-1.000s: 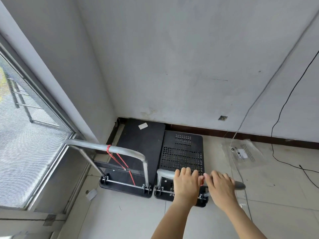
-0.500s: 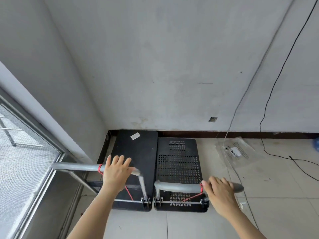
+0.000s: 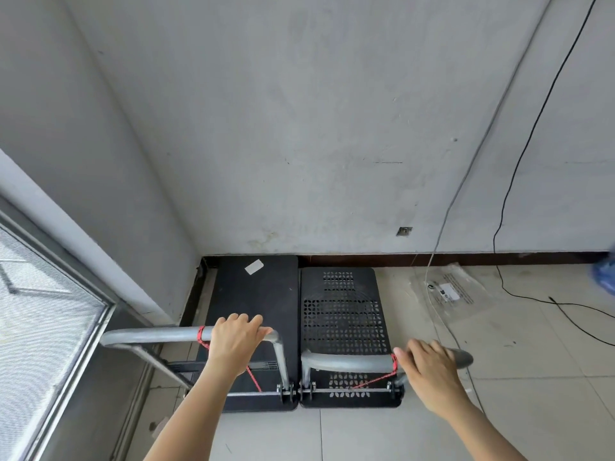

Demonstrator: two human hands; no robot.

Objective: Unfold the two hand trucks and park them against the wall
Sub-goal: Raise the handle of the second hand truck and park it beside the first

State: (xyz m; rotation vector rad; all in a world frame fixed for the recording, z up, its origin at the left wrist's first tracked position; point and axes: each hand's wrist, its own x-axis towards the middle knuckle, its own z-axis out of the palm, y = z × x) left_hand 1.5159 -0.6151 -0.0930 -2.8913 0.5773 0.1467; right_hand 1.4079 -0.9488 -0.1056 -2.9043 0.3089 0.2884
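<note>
Two black platform hand trucks stand side by side in the room's corner, their far ends at the back wall. The left truck (image 3: 256, 294) has a solid deck with a white sticker; its grey handle (image 3: 153, 336) is raised and carries red cord. My left hand (image 3: 236, 341) is closed over that handle near its right bend. The right truck (image 3: 342, 307) has a perforated deck. Its grey handle (image 3: 346, 362) is up too, with red cord at its right end, and my right hand (image 3: 429, 371) lies over that end, fingers curled around the bar.
A window with a mesh screen (image 3: 43, 314) fills the left side. A clear plastic bag (image 3: 449, 291) lies on the tiled floor right of the trucks. A black cable (image 3: 519, 161) and a thin grey wire (image 3: 466, 168) run down the back wall onto the floor.
My left hand left the right truck's handle and took hold of the left truck's handle. The view has tipped and come closer to the trucks. My right hand stayed on the right handle.
</note>
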